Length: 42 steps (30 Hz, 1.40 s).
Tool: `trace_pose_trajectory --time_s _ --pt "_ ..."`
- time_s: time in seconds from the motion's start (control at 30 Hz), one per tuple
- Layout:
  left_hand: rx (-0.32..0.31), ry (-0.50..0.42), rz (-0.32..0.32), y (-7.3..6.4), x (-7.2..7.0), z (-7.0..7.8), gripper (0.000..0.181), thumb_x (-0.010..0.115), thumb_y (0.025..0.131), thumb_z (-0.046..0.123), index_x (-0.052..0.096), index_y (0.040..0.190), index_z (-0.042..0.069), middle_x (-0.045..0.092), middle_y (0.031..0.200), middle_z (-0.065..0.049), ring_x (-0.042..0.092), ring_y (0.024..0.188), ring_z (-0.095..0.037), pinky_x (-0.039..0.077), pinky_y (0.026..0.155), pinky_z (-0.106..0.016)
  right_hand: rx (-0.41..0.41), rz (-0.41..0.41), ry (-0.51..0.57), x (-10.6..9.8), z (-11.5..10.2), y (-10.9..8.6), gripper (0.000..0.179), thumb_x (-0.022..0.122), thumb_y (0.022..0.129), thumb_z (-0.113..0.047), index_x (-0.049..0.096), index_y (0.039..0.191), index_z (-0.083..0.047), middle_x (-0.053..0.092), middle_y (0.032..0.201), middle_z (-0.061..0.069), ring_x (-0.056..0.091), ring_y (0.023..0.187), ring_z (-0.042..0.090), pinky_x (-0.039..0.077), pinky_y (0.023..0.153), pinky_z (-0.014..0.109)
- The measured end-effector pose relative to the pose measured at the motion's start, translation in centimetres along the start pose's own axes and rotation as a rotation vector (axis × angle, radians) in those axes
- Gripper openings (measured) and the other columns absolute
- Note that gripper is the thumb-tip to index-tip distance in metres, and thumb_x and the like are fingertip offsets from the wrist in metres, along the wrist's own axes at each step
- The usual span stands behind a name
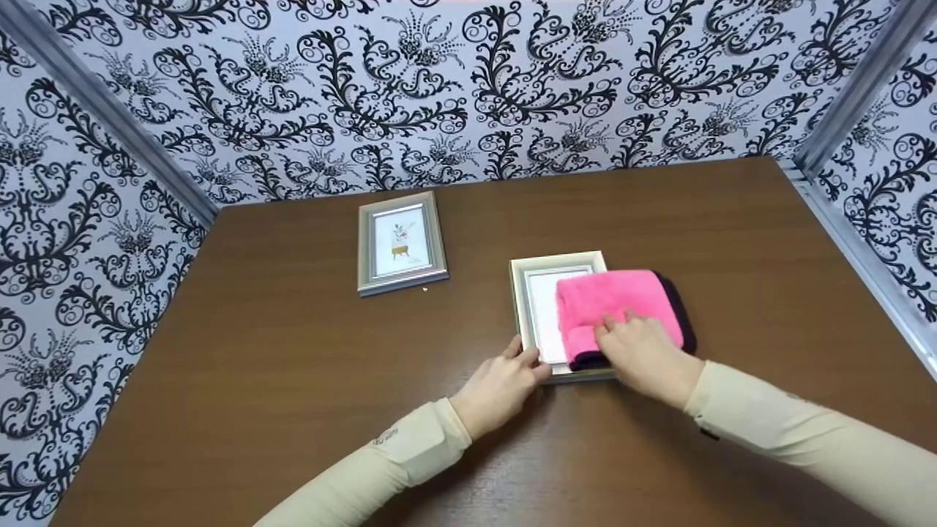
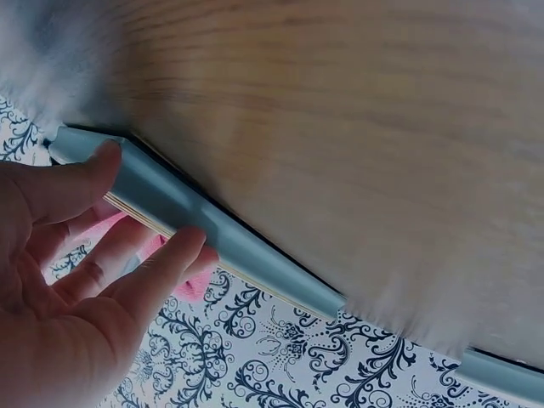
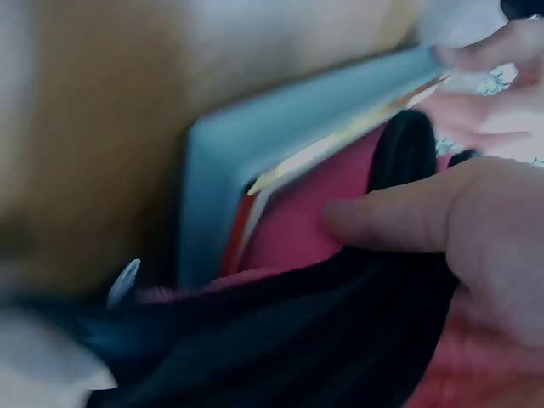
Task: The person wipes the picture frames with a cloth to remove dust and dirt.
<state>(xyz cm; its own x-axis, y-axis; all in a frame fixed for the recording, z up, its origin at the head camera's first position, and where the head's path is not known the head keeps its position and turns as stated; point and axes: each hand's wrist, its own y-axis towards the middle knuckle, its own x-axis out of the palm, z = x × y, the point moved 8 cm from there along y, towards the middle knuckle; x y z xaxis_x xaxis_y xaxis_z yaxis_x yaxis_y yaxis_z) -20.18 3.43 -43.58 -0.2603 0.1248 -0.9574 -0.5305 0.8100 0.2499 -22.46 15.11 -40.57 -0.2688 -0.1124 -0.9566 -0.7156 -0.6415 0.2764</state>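
Observation:
A light-coloured picture frame [image 1: 518, 311] lies flat on the table, partly under a folded pink cloth [image 1: 618, 293] with a black edge. At the frame's near left corner is my left hand [image 1: 501, 384], gripping it. The left wrist view shows the thumb and fingertips of that hand [image 2: 93, 280] against the frame's blue-grey side [image 2: 195, 204]. From above, my right hand [image 1: 644, 355] holds the cloth against the frame's right part, its fingers bent into the pile. In the right wrist view the thumb [image 3: 382, 221] lies over the pink cloth near its black border [image 3: 340, 331].
A second picture frame [image 1: 364, 249], with a small drawing of a plant in a yellow pot, lies further back on the left. The brown table [image 1: 293, 351] meets patterned walls [image 1: 410, 95] at the back and sides. A tiny pale speck lies near the second frame.

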Motion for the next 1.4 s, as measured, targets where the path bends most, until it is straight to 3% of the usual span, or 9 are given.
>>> trace_pose_trajectory --time_s 0.1,0.23,0.43,0.6,0.77,0.9,1.0,1.13,1.4 --pt "0.006 0.033 0.0 0.0 0.0 0.2 0.016 0.072 0.08 0.008 0.066 0.095 0.013 0.059 0.094 -0.004 0.059 0.102 -0.032 0.056 0.06 -0.022 0.037 0.014 0.037 -0.2 -0.5 0.5 0.014 0.067 0.064 0.003 0.057 0.074 0.003 0.049 0.064 0.012 0.048 0.05 0.031 0.041 0.036 0.043" --pt "0.009 0.055 0.013 -0.1 -0.1 0.2 0.026 0.072 0.076 0.003 0.068 0.099 0.013 0.059 0.099 -0.005 0.059 0.103 -0.03 0.055 0.06 -0.02 0.106 -0.049 0.128 0.2 -0.5 1.6 0.017 0.07 0.068 -0.001 0.053 0.07 -0.002 0.051 0.06 0.009 0.051 0.049 0.031 0.042 0.039 0.045" --pt "0.02 0.05 0.056 -0.4 -0.1 0.2 0.022 0.069 0.08 0.0 0.069 0.099 0.011 0.057 0.104 -0.006 0.06 0.103 -0.026 0.054 0.065 -0.019 0.192 -0.128 0.29 1.1 -0.2 2.9 0.012 0.067 0.072 -0.004 0.059 0.081 -0.004 0.055 0.061 0.006 0.054 0.052 0.027 0.043 0.043 0.045" --pt "0.043 0.027 0.082 -0.5 -0.1 0.3 0.013 0.065 0.084 -0.001 0.068 0.091 0.009 0.056 0.099 -0.007 0.061 0.1 -0.024 0.054 0.073 -0.02 0.24 -0.161 0.451 2.0 0.0 3.5 0.02 0.062 0.074 -0.001 0.065 0.093 -0.005 0.06 0.072 0.003 0.053 0.062 0.022 0.044 0.052 0.042" --pt "0.028 -0.035 0.071 -0.6 0.0 0.1 0.012 0.063 0.084 -0.001 0.067 0.089 0.009 0.056 0.099 -0.005 0.06 0.091 -0.022 0.054 0.074 -0.022 0.188 -0.173 0.555 2.6 -0.7 3.9 0.031 0.062 0.077 0.0 0.066 0.108 -0.002 0.066 0.093 0.008 0.061 0.082 0.027 0.05 0.07 0.047" --pt "0.019 -0.048 0.057 -0.6 0.1 0.0 0.012 0.063 0.085 0.0 0.067 0.091 0.009 0.058 0.106 -0.006 0.06 0.092 -0.022 0.055 0.076 -0.025 0.094 -0.179 0.483 2.6 -1.2 3.9 0.045 0.063 0.081 -0.001 0.06 0.126 -0.001 0.064 0.116 0.018 0.06 0.106 0.036 0.048 0.087 0.052" --pt "0.025 -0.029 0.054 -0.6 0.1 0.0 0.012 0.063 0.086 0.001 0.068 0.092 0.01 0.059 0.105 -0.005 0.061 0.091 -0.022 0.055 0.075 -0.025 0.008 -0.172 0.391 2.5 -1.5 3.6 0.049 0.064 0.083 0.0 0.057 0.132 -0.003 0.062 0.122 0.018 0.058 0.113 0.036 0.048 0.09 0.052" --pt "0.053 0.023 0.047 -0.4 0.1 0.2 0.017 0.065 0.084 0.001 0.069 0.096 0.012 0.057 0.099 -0.004 0.06 0.091 -0.019 0.054 0.077 -0.022 -0.067 -0.166 0.284 2.0 -1.5 2.6 0.045 0.065 0.081 0.004 0.061 0.126 -0.001 0.062 0.122 0.017 0.058 0.112 0.036 0.049 0.089 0.051" --pt "0.044 -0.02 -0.006 -0.1 0.0 -0.1 0.02 0.072 0.076 0.001 0.067 0.093 0.01 0.056 0.094 -0.004 0.061 0.089 -0.018 0.055 0.072 -0.022 0.016 -0.194 0.089 0.6 -0.1 -0.1 0.036 0.066 0.08 0.005 0.067 0.115 0.0 0.064 0.117 0.018 0.059 0.109 0.04 0.052 0.082 0.052"
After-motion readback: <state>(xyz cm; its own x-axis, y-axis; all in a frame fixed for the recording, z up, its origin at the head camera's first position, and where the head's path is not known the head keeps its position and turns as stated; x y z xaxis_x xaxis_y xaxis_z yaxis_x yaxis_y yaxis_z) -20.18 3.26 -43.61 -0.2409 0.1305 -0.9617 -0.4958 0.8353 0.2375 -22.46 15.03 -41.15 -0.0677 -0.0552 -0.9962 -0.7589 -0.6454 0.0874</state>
